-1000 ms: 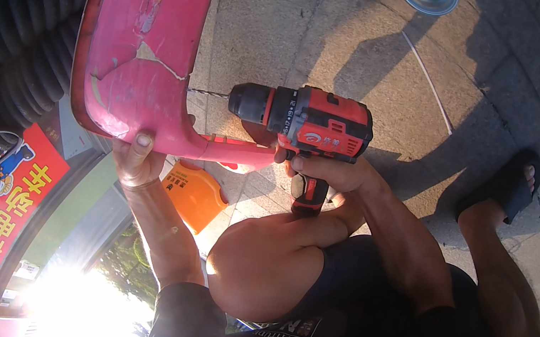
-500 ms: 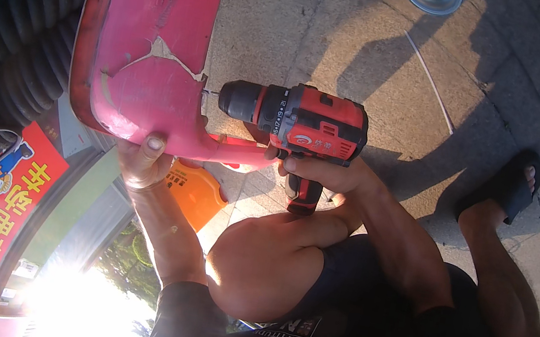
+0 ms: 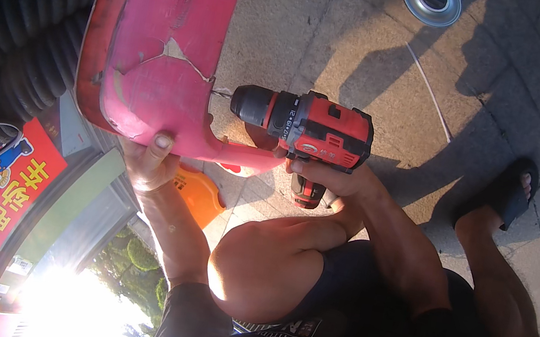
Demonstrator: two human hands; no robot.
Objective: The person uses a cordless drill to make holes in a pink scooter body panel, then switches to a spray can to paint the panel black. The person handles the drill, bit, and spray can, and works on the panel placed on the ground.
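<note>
My left hand (image 3: 152, 161) grips the lower edge of a pink plastic body panel (image 3: 152, 97), its thumb pressed on the front face. A crack runs across the panel, with a pale chipped patch (image 3: 174, 48) along it. A red tail-light strip (image 3: 99, 37) borders the panel's left side. My right hand (image 3: 327, 173) is wrapped round the handle of a red and black cordless drill (image 3: 330, 132). The thin drill bit (image 3: 222, 94) points left at the panel's right edge, by the crack's end. Whether the tip has entered the plastic I cannot tell.
A round silver metal dish (image 3: 431, 0) lies on the paved ground (image 3: 335, 43) at the top. A thin white stick (image 3: 429, 92) lies below it. Black ribbed tubing (image 3: 27, 10) fills the left side, above a red sign (image 3: 3, 208). An orange piece (image 3: 200, 196) is beneath the panel.
The panel and drill appear slightly farther right in the picture. More of the drill bit shows between chuck and panel, and the drill looks slightly rolled. Both hands keep their holds.
</note>
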